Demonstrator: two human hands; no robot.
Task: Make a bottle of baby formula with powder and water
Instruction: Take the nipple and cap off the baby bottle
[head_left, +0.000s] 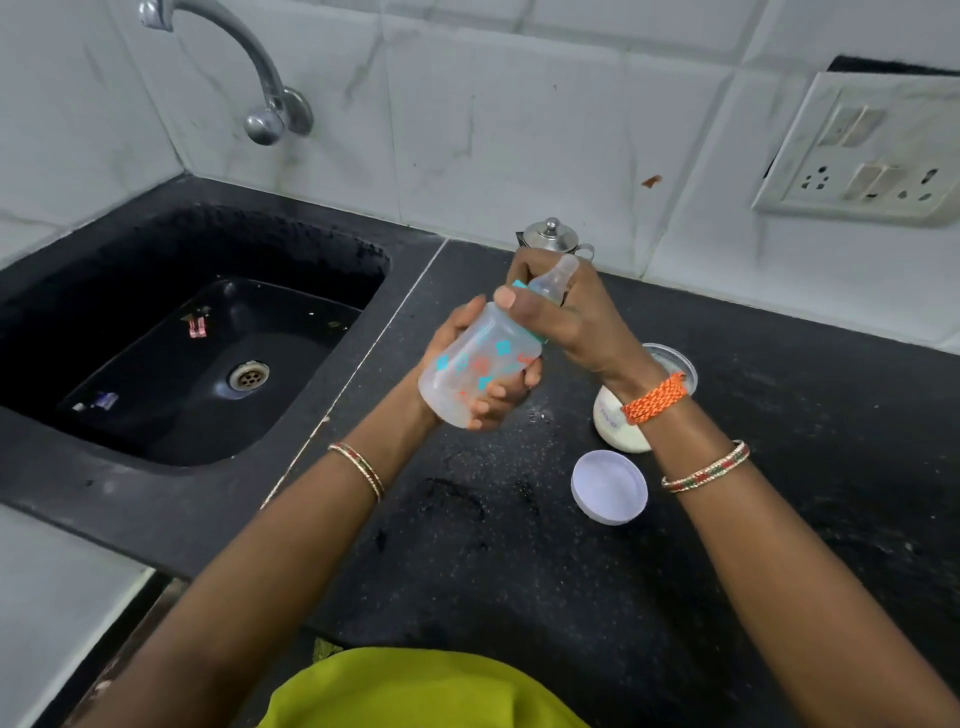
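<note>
A translucent baby bottle (467, 364) with teal and orange prints is held tilted above the black counter, teat pointing up and away. My left hand (493, 400) grips its body from underneath. My right hand (566, 317) wraps round the teal collar, with the clear teat (558, 278) sticking out between the fingers. The bottle looks empty. An open jar of white powder (618, 426) stands on the counter under my right wrist, partly hidden by it. Its white lid (609, 486) lies upside down in front of it.
A steel lidded pot (553, 236) stands by the tiled wall behind my hands. The black sink (218, 358) with a chrome tap (260, 78) is at the left. A switch and socket plate (862, 150) is on the wall at the right. Wet spots mark the counter (779, 467).
</note>
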